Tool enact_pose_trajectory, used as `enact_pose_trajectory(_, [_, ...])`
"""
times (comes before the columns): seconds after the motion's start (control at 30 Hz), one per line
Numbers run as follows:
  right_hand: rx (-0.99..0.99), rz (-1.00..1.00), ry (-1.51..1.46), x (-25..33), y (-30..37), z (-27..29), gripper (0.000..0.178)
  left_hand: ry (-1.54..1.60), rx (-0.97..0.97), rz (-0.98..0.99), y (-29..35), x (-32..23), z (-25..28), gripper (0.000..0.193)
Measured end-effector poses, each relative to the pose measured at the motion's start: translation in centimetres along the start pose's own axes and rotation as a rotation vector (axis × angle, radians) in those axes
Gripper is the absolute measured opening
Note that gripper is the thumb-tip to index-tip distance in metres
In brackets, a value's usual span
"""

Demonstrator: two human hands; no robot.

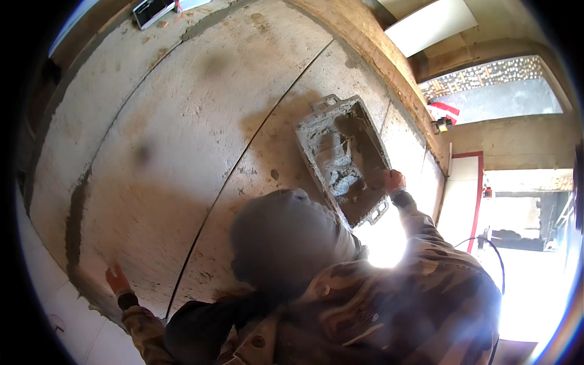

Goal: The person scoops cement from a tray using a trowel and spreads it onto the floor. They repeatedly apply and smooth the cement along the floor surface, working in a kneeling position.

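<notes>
A grey, mortar-crusted tub [308, 155] rests on a pale slab surface [182, 121], slanting from upper left to lower right. It has a looped handle at each end, and lumps of wet-looking grey mortar [342, 173] lie inside. At its right-hand rim, near the lower handle, my right hand [395, 180] is closed over the edge, with some fingers in shadow inside. Far to the left, my left hand [117, 281] is spread against the slab near its lower edge and holds nothing. A blurred grey rounded shape [286, 237] hides part of the tub's near side.
Dark seams [243, 155] divide the slabs. A wooden beam [371, 55] borders the far right side. Beyond it sit a small yellow-and-black object [442, 125] and a white panel [432, 25]. A dark flat device [152, 12] lies at the top left. Bright glare covers the lower right.
</notes>
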State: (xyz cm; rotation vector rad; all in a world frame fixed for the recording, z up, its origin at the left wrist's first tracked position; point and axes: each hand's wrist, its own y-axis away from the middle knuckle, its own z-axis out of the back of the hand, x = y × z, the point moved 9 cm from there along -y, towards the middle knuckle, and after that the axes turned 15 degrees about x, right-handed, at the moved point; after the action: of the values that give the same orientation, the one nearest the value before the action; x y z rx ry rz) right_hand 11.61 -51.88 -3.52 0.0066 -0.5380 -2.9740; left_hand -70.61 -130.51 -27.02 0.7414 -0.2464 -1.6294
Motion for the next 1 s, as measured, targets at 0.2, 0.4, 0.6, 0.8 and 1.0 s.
enact_pose_trajectory(0.2, [-0.032, 0.054, -0.078, 5.6, -4.4, -7.3, 0.047, -0.177, 0.087, -0.147, 1.5, -6.6, 3.1, 0.073])
enact_pose_trajectory(0.4, [0.127, 0.115, -0.116, 12.0, 0.1, -8.1, 0.040, -0.237, 0.039, -0.401, 4.0, -16.0, 4.7, 0.066])
enact_pose_trajectory(0.6, [0.099, 0.370, -0.097, 15.2, 4.2, -4.8, 0.038, -0.362, 0.144, -0.375, 5.7, -17.3, 0.6, 0.070])
enact_pose_trajectory(0.8, [0.203, 0.341, -0.286, 12.8, 3.0, -6.7, 0.041, -0.256, 0.352, -0.189, 7.5, -15.1, -2.3, 0.076])
enact_pose_trajectory(1.0, [0.197, 0.378, -0.119, 12.1, -0.8, -11.1, 0.044, -0.236, 0.319, -0.194, 8.0, -14.1, -1.9, 0.075])
